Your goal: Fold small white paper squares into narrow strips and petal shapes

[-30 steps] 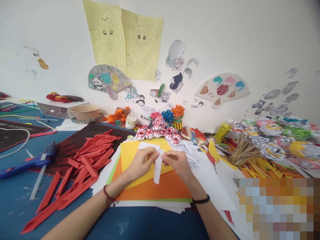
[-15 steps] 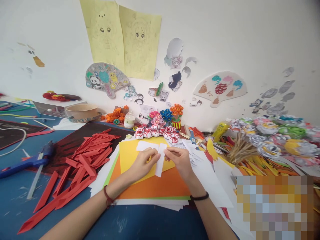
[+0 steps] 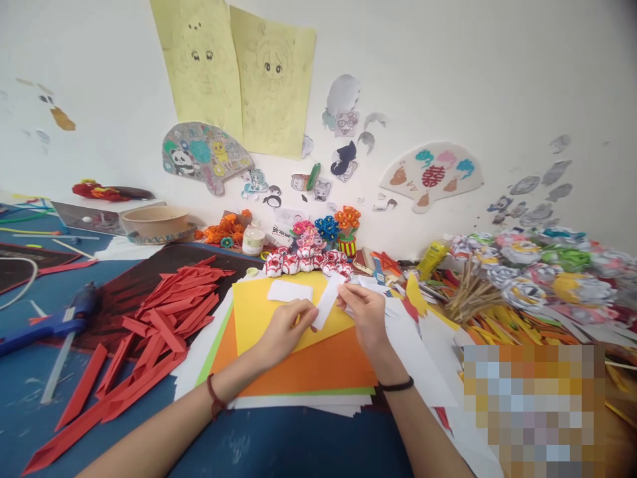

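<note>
A narrow white paper strip [image 3: 328,302] slants between my two hands, over a yellow sheet [image 3: 249,309]. The fingers of my left hand [image 3: 286,328] are closed at the strip's lower left end. Pinched fingers of my right hand [image 3: 365,312] grip its right edge near the upper end. Another white paper piece [image 3: 290,291] lies flat on the yellow sheet, just beyond my left hand. Under the yellow sheet is an orange sheet [image 3: 308,368], with green and white sheets showing below it.
Folded red paper strips [image 3: 169,325] are heaped at left, near a blue glue gun [image 3: 64,322]. Paper flowers [image 3: 547,262] and yellow-orange strips [image 3: 522,332] crowd the right. Small red-and-white paper pieces [image 3: 306,261] and a glue jar [image 3: 253,240] stand by the wall.
The strip has tilted from nearly upright to a slant, its top leaning right. My right hand has risen slightly and turned. The whole view has shifted a little.
</note>
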{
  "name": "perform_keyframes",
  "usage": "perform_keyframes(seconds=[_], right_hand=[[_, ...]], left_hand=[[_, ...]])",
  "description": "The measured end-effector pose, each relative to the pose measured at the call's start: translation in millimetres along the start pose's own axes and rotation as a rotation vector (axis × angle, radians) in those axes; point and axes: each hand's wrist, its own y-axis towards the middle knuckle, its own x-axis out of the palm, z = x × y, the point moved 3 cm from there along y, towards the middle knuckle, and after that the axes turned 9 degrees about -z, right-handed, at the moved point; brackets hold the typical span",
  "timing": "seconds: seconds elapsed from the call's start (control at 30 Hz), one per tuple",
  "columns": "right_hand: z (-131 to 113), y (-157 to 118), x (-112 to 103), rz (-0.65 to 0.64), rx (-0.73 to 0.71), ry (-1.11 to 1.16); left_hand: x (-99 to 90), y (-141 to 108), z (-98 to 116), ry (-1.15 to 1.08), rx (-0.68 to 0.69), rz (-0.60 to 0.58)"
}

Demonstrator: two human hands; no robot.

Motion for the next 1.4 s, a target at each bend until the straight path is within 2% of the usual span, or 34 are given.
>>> perform_keyframes(seconds=[0.23,0.4,0.63,0.8,0.93,1.1,1.3,1.4], right_hand=[[1.4,0.1,-0.8,0.024,-0.016,0.027],[8.5,0.5,2.5,-0.035,0.025,0.067],[19.4,-8.5,24.1,-0.152,0.071,0.049],[22.9,-6.1,18.3,-0.047,0.055,0.060],[18.8,-1.1,6.2,0.078,0.020,0.058],[17.3,-0.7,2.2,0.083,0.017,0.069],[22.2,-0.8,-0.7,0.154,0.062,0.109],[22.4,0.8,1.5,0.092,0.074,0.170]], left_hand=[[-6.4,-2.1,8.9,0.051,0.042,-0.022],[-13.9,0.4,5.8,0.032,-0.019,0.011],[-13.3,3.3,-1.2,-0.079,-0.058,0.081],[-0.2,1.7,-7.4,-0.119,-0.090,0.066],[7.9,-2.2,-0.8,-0.121,-0.084,0.003],[5.8,-3.0,6.1,-0.123,-0.083,0.003],[4.1,-3.7,6.9,-0.144,-0.049,-0.024],[2.5,-4.4,4.7,-0.150,-0.049,-0.006]])
